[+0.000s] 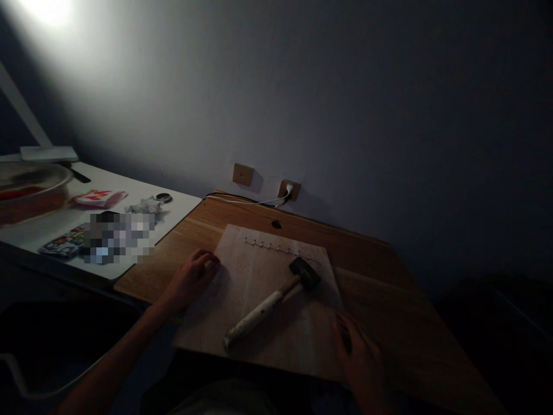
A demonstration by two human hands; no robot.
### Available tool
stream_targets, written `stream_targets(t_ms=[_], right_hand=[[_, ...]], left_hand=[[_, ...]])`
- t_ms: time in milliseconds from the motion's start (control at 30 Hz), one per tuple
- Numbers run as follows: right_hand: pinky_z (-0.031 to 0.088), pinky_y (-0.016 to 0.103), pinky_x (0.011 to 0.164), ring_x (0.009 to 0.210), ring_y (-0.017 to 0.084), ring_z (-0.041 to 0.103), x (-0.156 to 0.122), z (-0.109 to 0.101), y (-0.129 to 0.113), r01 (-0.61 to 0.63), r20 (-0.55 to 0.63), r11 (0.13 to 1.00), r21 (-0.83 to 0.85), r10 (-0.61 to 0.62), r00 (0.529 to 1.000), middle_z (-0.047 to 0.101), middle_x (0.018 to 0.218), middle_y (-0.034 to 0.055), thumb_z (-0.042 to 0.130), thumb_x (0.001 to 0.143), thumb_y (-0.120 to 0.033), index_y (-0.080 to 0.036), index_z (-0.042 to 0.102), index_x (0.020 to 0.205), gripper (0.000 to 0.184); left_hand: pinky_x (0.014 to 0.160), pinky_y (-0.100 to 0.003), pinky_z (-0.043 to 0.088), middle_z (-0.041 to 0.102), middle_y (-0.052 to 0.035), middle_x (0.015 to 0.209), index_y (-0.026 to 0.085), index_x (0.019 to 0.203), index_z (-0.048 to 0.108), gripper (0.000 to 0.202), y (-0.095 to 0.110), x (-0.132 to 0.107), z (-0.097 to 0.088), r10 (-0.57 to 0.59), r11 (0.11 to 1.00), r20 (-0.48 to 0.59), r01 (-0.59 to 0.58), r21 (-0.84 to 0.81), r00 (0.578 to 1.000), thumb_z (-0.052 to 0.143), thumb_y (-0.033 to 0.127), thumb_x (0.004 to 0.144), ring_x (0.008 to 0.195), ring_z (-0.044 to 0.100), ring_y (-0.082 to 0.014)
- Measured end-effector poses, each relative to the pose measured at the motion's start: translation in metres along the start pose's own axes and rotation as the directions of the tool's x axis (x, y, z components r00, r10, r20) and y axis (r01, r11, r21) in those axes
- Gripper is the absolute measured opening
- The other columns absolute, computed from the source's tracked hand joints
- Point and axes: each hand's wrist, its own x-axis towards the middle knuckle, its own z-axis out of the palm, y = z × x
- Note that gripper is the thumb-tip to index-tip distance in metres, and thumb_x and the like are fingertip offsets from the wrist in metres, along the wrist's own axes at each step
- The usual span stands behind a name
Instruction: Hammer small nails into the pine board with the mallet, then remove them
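A pale wooden board (263, 276) lies on the wooden table, its near edge toward my body. Across its far part runs a row of several small metal hooks or bent nails (279, 248). A mallet (259, 311) with a black head and a worn white grip rests diagonally on the board, untouched by either hand. My left hand (196, 274) is at the board's left edge, its bent fingers on the rim. At the right edge near the front, my right hand (360, 351) curves against the board, thumb and fingers bent around its side.
Behind the board, a plug with a white cable (288, 190) sits in a wall socket. A white table (177, 210) adjoins on the left, bearing a clear plastic tub (34, 199), a red-and-white packet (101, 198), crumpled plastic (144, 206) and a small round dark object (163, 197).
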Motion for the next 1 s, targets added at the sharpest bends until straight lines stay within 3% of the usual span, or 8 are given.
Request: stream_targets(t_ms=[133, 267, 367, 500, 633, 833, 1000], right_hand=[[0.062, 0.052, 0.091, 0.099, 0.033, 0.077, 0.004, -0.005, 0.0, -0.018, 0.013, 1.0, -0.001, 0.018, 1.0, 0.08, 0.109, 0.0193, 0.035, 0.103, -0.062, -0.017, 0.076, 0.109, 0.061], [0.061, 0.051, 0.089, 0.099, 0.032, 0.076, 0.021, -0.009, -0.004, -0.043, 0.015, 0.999, -0.013, 0.043, 0.999, 0.079, 0.11, 0.0175, 0.039, 0.102, -0.061, -0.019, 0.073, 0.117, 0.056], [0.058, 0.052, 0.094, 0.107, 0.033, 0.073, 0.045, -0.01, -0.021, -0.008, -0.02, 1.0, -0.028, 0.007, 1.0, 0.075, 0.122, 0.0195, 0.039, 0.103, -0.058, -0.016, 0.069, 0.125, 0.056], [0.055, 0.048, 0.101, 0.116, 0.03, 0.068, 0.085, -0.003, -0.052, 0.098, 0.067, 0.992, 0.08, -0.103, 0.992, 0.071, 0.127, 0.0162, 0.043, 0.104, -0.046, -0.018, 0.067, 0.129, 0.044], [0.052, 0.047, 0.105, 0.119, 0.029, 0.066, 0.112, 0.013, -0.069, 0.1, 0.184, 0.981, 0.166, -0.13, 0.974, 0.066, 0.129, 0.0144, 0.051, 0.1, -0.042, -0.02, 0.068, 0.126, 0.037], [0.055, 0.046, 0.101, 0.116, 0.029, 0.069, 0.122, 0.03, -0.065, 0.042, 0.267, 0.983, 0.18, -0.09, 0.959, 0.072, 0.127, 0.0132, 0.059, 0.095, -0.037, -0.021, 0.067, 0.128, 0.038], [0.053, 0.045, 0.103, 0.119, 0.028, 0.069, 0.125, 0.026, -0.055, -0.004, 0.324, 0.975, 0.22, -0.069, 0.944, 0.072, 0.13, 0.0139, 0.057, 0.093, -0.042, -0.019, 0.065, 0.131, 0.045]], left_hand=[[0.063, -0.027, 0.052, 0.066, -0.0069, 0.104, 0.02, 0.1, 0.071, 0.033, -0.002, -0.001, 0.0, -0.033, 0.999, -0.018, 0.033, -0.007, 0.999, 0.052, 0.047, 0.097, 0.063, 0.057, -0.012], [0.069, -0.029, 0.054, 0.066, -0.0077, 0.104, 0.021, 0.105, 0.07, 0.031, -0.001, 0.011, 0.003, 0.017, 1.0, -0.028, -0.016, 0.022, 0.999, 0.05, 0.043, 0.098, 0.074, 0.062, -0.0156], [0.079, -0.033, 0.056, 0.067, -0.0088, 0.106, 0.021, 0.108, 0.07, 0.03, 0.003, 0.042, 0.013, 0.111, 0.993, 0.015, -0.112, 0.045, 0.994, 0.05, 0.041, 0.098, 0.085, 0.064, -0.0193], [0.097, -0.043, 0.051, 0.066, -0.0109, 0.111, 0.02, 0.112, 0.069, 0.028, 0.006, 0.102, 0.033, 0.261, 0.956, 0.161, -0.278, 0.091, 0.952, 0.059, 0.038, 0.095, 0.107, 0.062, -0.0266], [0.093, -0.04, 0.052, 0.066, -0.0096, 0.111, 0.021, 0.11, 0.07, 0.026, 0.002, 0.143, 0.053, 0.305, 0.933, 0.295, -0.345, 0.096, 0.905, 0.068, 0.033, 0.087, 0.108, 0.062, -0.0268], [0.086, -0.032, 0.052, 0.064, -0.0079, 0.106, 0.02, 0.111, 0.071, 0.024, -0.01, 0.137, 0.066, 0.344, 0.925, 0.258, -0.373, 0.069, 0.903, 0.061, 0.027, 0.09, 0.095, 0.064, -0.0204], [0.085, -0.03, 0.052, 0.064, -0.0084, 0.106, 0.019, 0.109, 0.071, 0.021, -0.014, 0.13, 0.07, 0.36, 0.919, 0.207, -0.384, 0.09, 0.91, 0.058, 0.027, 0.094, 0.093, 0.065, -0.0191]])
